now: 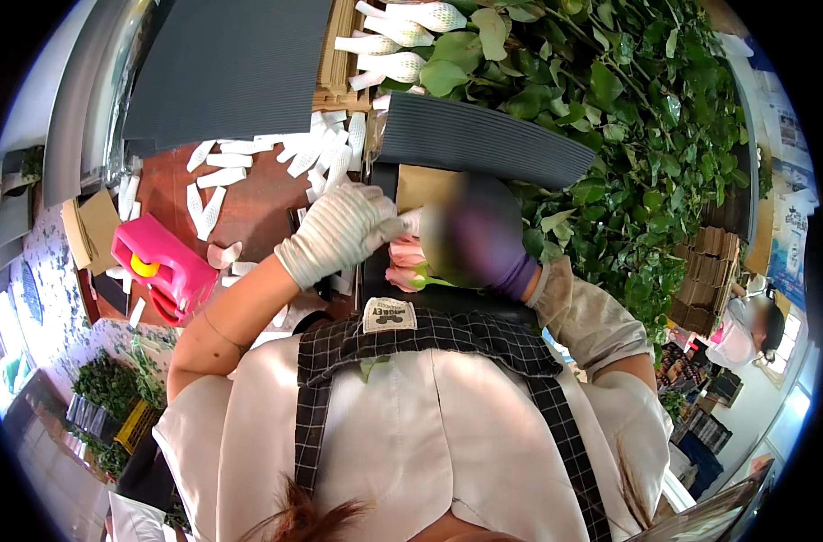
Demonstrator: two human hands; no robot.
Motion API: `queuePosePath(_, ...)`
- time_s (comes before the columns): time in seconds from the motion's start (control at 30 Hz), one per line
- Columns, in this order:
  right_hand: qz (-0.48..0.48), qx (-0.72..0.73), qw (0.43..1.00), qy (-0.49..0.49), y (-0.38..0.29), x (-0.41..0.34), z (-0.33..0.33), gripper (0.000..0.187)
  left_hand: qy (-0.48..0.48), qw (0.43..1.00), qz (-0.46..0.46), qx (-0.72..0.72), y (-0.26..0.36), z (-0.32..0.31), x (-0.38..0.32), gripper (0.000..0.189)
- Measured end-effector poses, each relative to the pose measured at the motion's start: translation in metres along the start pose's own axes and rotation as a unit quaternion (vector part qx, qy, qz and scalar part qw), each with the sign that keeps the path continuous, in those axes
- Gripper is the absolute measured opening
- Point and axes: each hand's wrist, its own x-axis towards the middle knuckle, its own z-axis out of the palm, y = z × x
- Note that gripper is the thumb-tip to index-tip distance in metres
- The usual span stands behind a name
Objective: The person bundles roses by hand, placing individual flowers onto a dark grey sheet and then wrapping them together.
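My left hand (343,234), in a white striped glove, has its fingers bent together at a white foam net sleeve (411,220). Pink roses (406,263) lie just below those fingertips, heads to the left, with a green stem running right. My right hand (489,237) wears a purple glove and a pale cuff. Blur covers its fingers and what may be in them. Both hands are over a dark work surface (377,298) in front of my checked apron (425,332). Flat brown cardboard (425,184) shows between the hands.
Loose white net sleeves (323,149) are scattered on the reddish table (161,176). A pink tape dispenser (164,264) stands at left. Dark corrugated sheets (228,68) lie behind. Sleeved flower heads (398,40) and leafy stems (628,122) fill the right. Another person (743,332) is far right.
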Motion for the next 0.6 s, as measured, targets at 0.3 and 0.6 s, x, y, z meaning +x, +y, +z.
queuePosePath(0.3, 0.004, -0.034, 0.999, -0.012, 0.003, -0.001, -0.003, 0.029, 0.206, 0.87, -0.259, -0.364, 0.008, -0.016, -0.032, 0.018)
queuePosePath(0.6, -0.026, 0.073, 0.997, 0.02, 0.011, 0.003, 0.002, 0.035, 0.084, 0.99, 0.017, 0.112, 0.041, -0.032, -0.03, 0.032)
